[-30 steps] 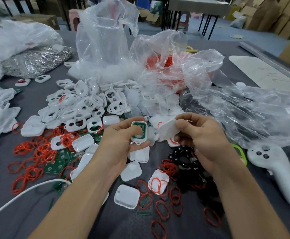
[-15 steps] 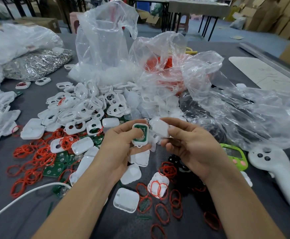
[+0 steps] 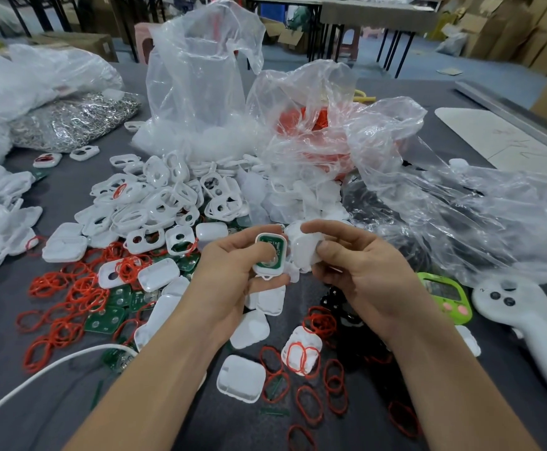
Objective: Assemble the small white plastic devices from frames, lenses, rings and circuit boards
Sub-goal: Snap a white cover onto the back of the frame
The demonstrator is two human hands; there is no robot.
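Two parts are held above the middle of the table [image 3: 12, 415], one in each hand. The left hand [image 3: 230, 275] pinches a white frame [image 3: 259, 266] by its edges, thumb on one side and fingers behind. In this way the open face, with the green circuit board [image 3: 270, 252] inside, is turned to the person and is not covered. The right hand [image 3: 366, 278] has a narrow grip on a white cover [image 3: 303, 252], thumb and forefinger curled round it. The cover is just beside the right edge of the frame (whether they touch, I cannot tell). I judge this is the closing step: the cover comes from the side so it can be pressed over the board.

Many spare parts lie loose for easy reach. The pile of empty frames [image 3: 155, 203] is toward the far side, the red rings [image 3: 67, 307] and the boards [image 3: 106, 320] toward the left edge, and more covers [image 3: 241, 377] near the front edge. The plastic bags [image 3: 200, 76] at the far edge seem to hold the stock.
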